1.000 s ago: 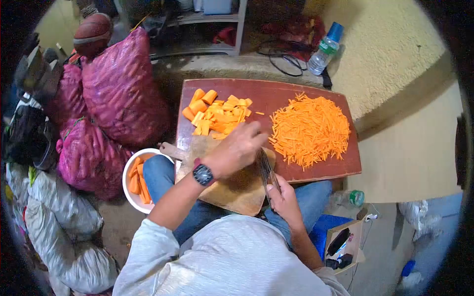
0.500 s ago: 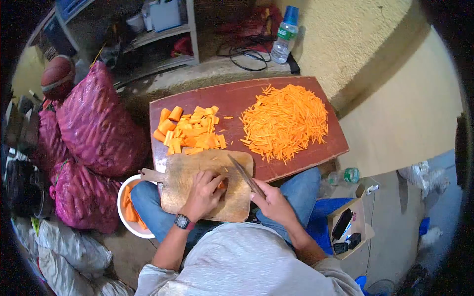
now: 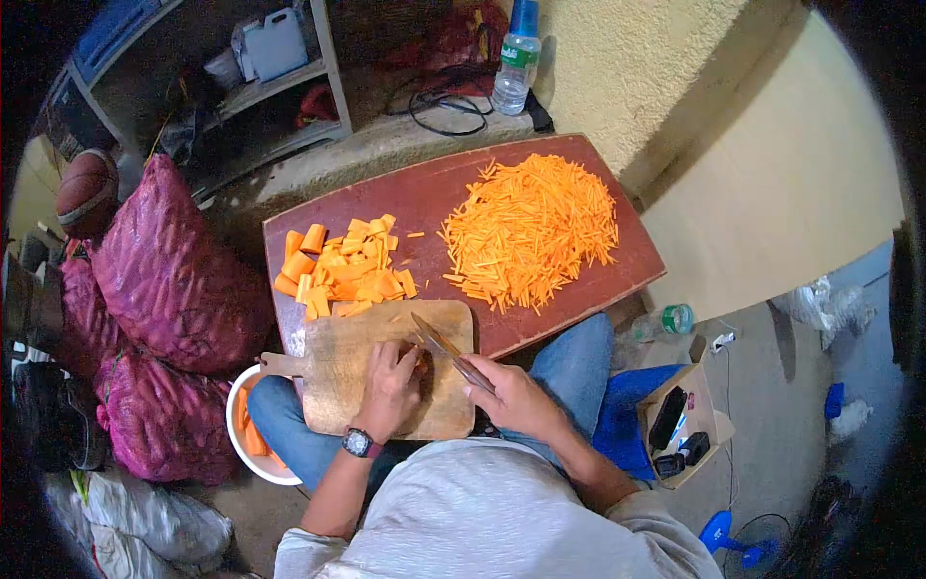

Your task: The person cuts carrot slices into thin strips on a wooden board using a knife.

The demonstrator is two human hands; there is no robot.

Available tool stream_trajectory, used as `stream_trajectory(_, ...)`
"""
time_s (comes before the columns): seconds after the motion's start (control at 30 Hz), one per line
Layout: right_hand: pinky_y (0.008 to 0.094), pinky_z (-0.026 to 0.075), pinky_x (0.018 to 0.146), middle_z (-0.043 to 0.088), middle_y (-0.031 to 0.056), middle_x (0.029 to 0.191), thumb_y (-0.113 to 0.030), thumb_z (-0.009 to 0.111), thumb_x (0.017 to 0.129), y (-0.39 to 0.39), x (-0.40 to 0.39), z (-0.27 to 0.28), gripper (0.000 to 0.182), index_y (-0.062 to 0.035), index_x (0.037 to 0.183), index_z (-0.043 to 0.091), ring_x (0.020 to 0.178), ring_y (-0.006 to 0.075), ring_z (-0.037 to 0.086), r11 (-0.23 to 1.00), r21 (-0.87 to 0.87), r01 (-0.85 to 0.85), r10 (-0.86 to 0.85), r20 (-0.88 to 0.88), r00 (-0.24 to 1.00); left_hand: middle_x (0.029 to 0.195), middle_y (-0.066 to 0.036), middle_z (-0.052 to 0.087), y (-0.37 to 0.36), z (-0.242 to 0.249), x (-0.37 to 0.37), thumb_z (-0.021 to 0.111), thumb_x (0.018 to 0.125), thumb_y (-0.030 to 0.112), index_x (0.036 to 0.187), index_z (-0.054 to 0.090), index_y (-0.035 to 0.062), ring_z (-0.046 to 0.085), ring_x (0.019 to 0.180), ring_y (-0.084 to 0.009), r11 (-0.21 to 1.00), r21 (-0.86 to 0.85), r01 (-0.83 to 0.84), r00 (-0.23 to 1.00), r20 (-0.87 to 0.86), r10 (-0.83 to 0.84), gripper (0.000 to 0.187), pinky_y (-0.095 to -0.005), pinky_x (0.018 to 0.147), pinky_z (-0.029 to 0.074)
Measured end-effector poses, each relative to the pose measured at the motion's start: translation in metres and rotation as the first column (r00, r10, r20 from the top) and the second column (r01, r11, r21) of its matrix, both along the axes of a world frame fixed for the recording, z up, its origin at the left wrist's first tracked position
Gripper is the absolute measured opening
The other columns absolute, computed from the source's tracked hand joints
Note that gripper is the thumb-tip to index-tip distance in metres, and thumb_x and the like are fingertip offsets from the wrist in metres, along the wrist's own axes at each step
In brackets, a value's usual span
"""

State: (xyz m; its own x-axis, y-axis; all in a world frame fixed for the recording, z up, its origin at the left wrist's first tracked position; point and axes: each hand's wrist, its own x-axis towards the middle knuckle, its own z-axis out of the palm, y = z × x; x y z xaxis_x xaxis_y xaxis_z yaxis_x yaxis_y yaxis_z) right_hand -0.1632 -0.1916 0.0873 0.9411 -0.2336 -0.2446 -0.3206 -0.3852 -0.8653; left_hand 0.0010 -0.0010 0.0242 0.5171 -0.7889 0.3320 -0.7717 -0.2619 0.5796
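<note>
My left hand (image 3: 390, 394), with a watch on its wrist, presses down on the wooden cutting board (image 3: 338, 396). Its fingers are curled over a carrot piece (image 3: 422, 366), mostly hidden, with a little orange showing beside the fingertips. My right hand (image 3: 521, 400) is wrapped round the handle of a knife (image 3: 442, 340), whose blade slants up and left over the board, close to the left fingers. Behind the board lie cut carrot chunks and slices (image 3: 347, 270). A large heap of carrot sticks (image 3: 531, 232) is on the right of the red table (image 3: 415, 198).
A white bucket (image 3: 234, 425) of carrots stands left of my knee. Pink mesh sacks (image 3: 183, 270) are piled farther left. A water bottle (image 3: 516, 68) stands behind the table. On the right are an open box (image 3: 709, 415) and a bottle lying down (image 3: 666, 322).
The whole view has shifted and turned slightly, so the table sits a little farther left. Both hands keep about the same place over the board, the knife still beside the left fingers.
</note>
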Motion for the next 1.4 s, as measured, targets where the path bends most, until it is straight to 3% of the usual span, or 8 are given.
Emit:
stream_trajectory(0.17, 0.0416, 0.058, 0.095, 0.075, 0.0291, 0.118, -0.014, 0.069, 0.105, -0.003, -0.001, -0.008, 0.048, 0.0035, 0.149, 0.058, 0.108, 0.0372, 0.077, 0.999, 0.001, 0.036, -0.036, 0.104, 0.994, 0.118, -0.024, 0.060, -0.020, 0.000, -0.005, 0.073, 0.078, 0.001, 0.122, 0.069, -0.0039, 0.057, 0.112, -0.0453, 1.000, -0.011, -0.010, 0.997, 0.080, 0.011, 0.045, -0.0540, 0.098, 0.050)
stream_trajectory(0.23, 0.0379, 0.057, 0.100, 0.077, 0.0206, 0.126, -0.014, 0.066, 0.108, -0.008, -0.001, -0.011, 0.047, 0.0048, 0.150, 0.058, 0.115, 0.0231, 0.073, 0.999, 0.036, 0.034, -0.036, 0.056, 0.998, 0.117, -0.023, 0.060, -0.022, 0.007, -0.003, 0.073, 0.082, 0.007, 0.120, 0.070, -0.0018, 0.057, 0.112, -0.0440, 0.997, 0.039, 0.059, 0.993, 0.098, -0.063, 0.038, -0.0525, 0.097, 0.050)
stream_trajectory(0.3, 0.0414, 0.057, 0.102, 0.076, 0.0286, 0.126, -0.014, 0.068, 0.105, -0.008, 0.000, -0.024, 0.049, 0.0058, 0.149, 0.058, 0.120, 0.0349, 0.075, 0.992, 0.109, 0.064, -0.080, 0.144, 0.986, 0.117, -0.022, 0.061, -0.026, 0.005, 0.002, 0.068, 0.087, 0.010, 0.116, 0.070, -0.0017, 0.058, 0.112, -0.0424, 0.994, 0.080, 0.070, 0.983, 0.166, -0.083, 0.032, -0.0510, 0.098, 0.050)
stream_trajectory(0.4, 0.0360, 0.056, 0.101, 0.077, 0.0223, 0.125, -0.014, 0.069, 0.107, -0.008, 0.000, -0.030, 0.048, 0.0059, 0.149, 0.058, 0.116, 0.0206, 0.073, 0.973, 0.201, 0.114, -0.132, 0.077, 0.988, 0.116, -0.020, 0.062, -0.029, 0.004, 0.009, 0.064, 0.089, 0.011, 0.112, 0.071, -0.0029, 0.058, 0.112, -0.0395, 0.983, 0.142, 0.115, 0.959, 0.241, -0.147, 0.028, -0.0505, 0.098, 0.049)
stream_trajectory(0.53, 0.0329, 0.055, 0.102, 0.076, 0.0165, 0.127, -0.011, 0.067, 0.107, -0.005, 0.002, -0.021, 0.050, 0.0069, 0.152, 0.055, 0.117, 0.0167, 0.070, 0.963, 0.239, 0.124, -0.124, -0.012, 0.992, 0.120, -0.021, 0.062, -0.029, 0.011, 0.011, 0.064, 0.089, 0.011, 0.113, 0.073, -0.0040, 0.058, 0.113, -0.0380, 0.940, 0.312, 0.140, 0.937, 0.265, -0.228, 0.029, -0.0490, 0.104, 0.049)
stream_trajectory(0.87, 0.0339, 0.055, 0.102, 0.076, 0.0178, 0.127, -0.009, 0.067, 0.106, 0.002, 0.004, -0.019, 0.051, 0.0076, 0.153, 0.054, 0.116, 0.0174, 0.070, 0.979, 0.170, 0.110, -0.103, -0.051, 0.993, 0.117, -0.022, 0.062, -0.028, 0.005, 0.009, 0.062, 0.089, 0.010, 0.112, 0.072, -0.0030, 0.059, 0.112, -0.0383, 0.962, 0.252, 0.106, 0.944, 0.279, -0.177, 0.028, -0.0500, 0.102, 0.049)
stream_trajectory(0.93, 0.0255, 0.045, 0.056, 0.066, -0.0004, 0.092, -0.016, 0.068, 0.108, 0.002, 0.003, -0.028, 0.058, 0.0037, 0.159, 0.050, 0.065, 0.0053, 0.053, 0.993, 0.094, 0.070, -0.073, 0.028, 0.997, 0.116, -0.021, 0.063, -0.027, 0.003, 0.010, 0.063, 0.090, 0.013, 0.111, 0.073, -0.0030, 0.059, 0.111, -0.0377, 0.965, 0.238, 0.107, 0.945, 0.279, -0.173, 0.028, -0.0496, 0.099, 0.048)
stream_trajectory(1.4, 0.0257, 0.046, 0.057, 0.066, 0.0000, 0.093, -0.016, 0.068, 0.107, 0.000, 0.003, -0.026, 0.054, 0.0028, 0.156, 0.055, 0.065, 0.0059, 0.053, 0.992, 0.106, 0.065, -0.072, 0.060, 0.996, 0.119, -0.022, 0.060, -0.023, 0.004, 0.006, 0.060, 0.092, 0.012, 0.116, 0.071, -0.0029, 0.057, 0.117, -0.0392, 0.963, 0.242, 0.121, 0.951, 0.250, -0.183, 0.030, -0.0502, 0.106, 0.047)
